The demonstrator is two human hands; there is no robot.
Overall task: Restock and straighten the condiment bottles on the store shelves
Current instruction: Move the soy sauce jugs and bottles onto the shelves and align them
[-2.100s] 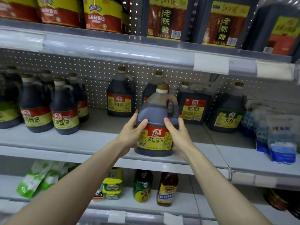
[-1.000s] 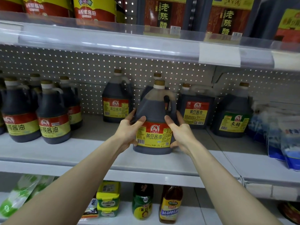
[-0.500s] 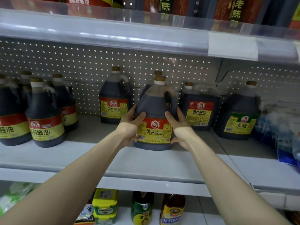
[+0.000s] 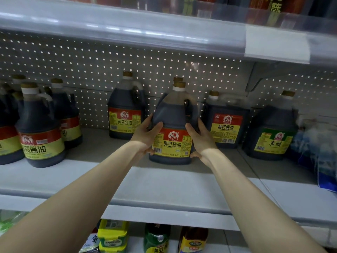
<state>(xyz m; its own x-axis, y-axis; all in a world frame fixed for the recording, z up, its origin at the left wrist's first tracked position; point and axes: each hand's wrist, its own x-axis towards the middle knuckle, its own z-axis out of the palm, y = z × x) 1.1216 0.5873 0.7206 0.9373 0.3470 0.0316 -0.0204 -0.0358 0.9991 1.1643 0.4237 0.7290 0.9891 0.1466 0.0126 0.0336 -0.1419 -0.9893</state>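
Observation:
A large jug of dark soy sauce (image 4: 173, 114) with a red and yellow label and a gold cap stands upright on the middle shelf (image 4: 164, 187), its label facing me. My left hand (image 4: 145, 137) grips its left side and my right hand (image 4: 199, 138) grips its right side, thumbs on the front of the label. Directly behind it stands another jug, of which only the cap (image 4: 177, 79) shows.
Matching soy sauce jugs stand to the left (image 4: 125, 110) and right (image 4: 226, 123), a green-labelled vinegar jug (image 4: 271, 130) further right, and several jugs at far left (image 4: 39, 128). Blue bags (image 4: 324, 161) lie at the right edge. Smaller bottles (image 4: 156, 238) fill the shelf below.
Both hands have pushed the jug back from the shelf's front edge toward the pegboard. The camera has moved closer and tilted down.

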